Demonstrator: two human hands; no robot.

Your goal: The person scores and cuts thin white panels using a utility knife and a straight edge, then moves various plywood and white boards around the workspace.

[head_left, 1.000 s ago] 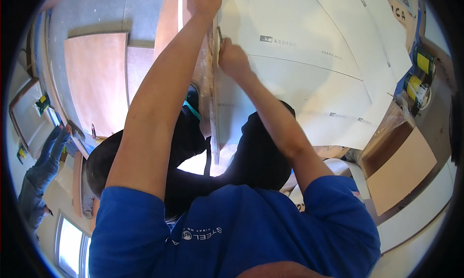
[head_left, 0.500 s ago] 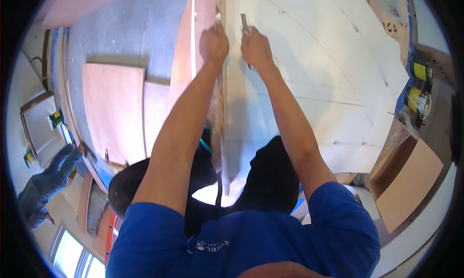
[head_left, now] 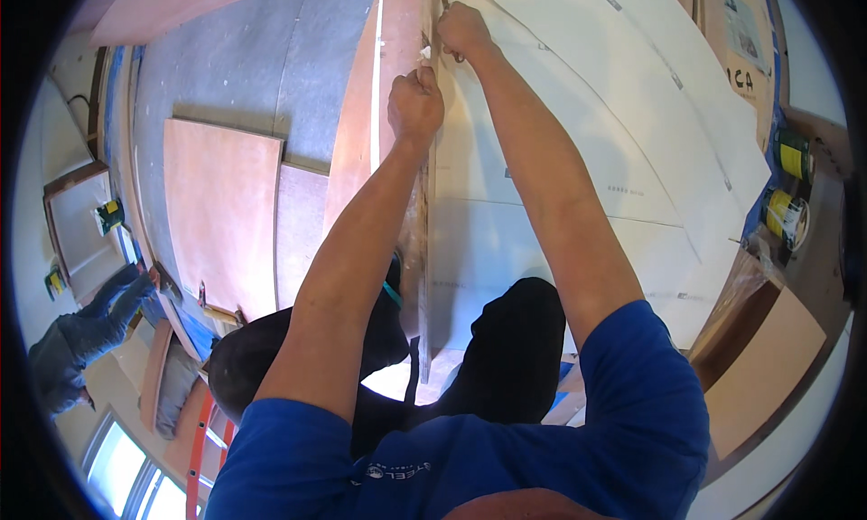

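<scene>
A large white sheet [head_left: 560, 159] with pencilled curves spreads out in front of me and to the right. Along its left side runs a long, narrow wooden edge [head_left: 418, 222]. My left hand [head_left: 415, 104] is closed at this edge, thumb on top; a small whitish bit shows just beyond its fingertips, and what the fingers pinch is hidden. Farther out and slightly to the right, my right hand [head_left: 464, 30] grips a narrow, flat metal tool [head_left: 443, 0]. Mostly the fist covers this tool, so its exact kind is unclear.
Reddish plywood panels [head_left: 221, 208] lie on the grey floor to the left. An open wooden box [head_left: 754, 366] and cans [head_left: 786, 217] stand at the right. Far left is another person [head_left: 81, 339]. An orange ladder [head_left: 200, 448] stands at lower left.
My right hand has moved farther away along the wooden edge with the metal tool. My left hand now sits nearer to me than the right. The whole view has shifted slightly.
</scene>
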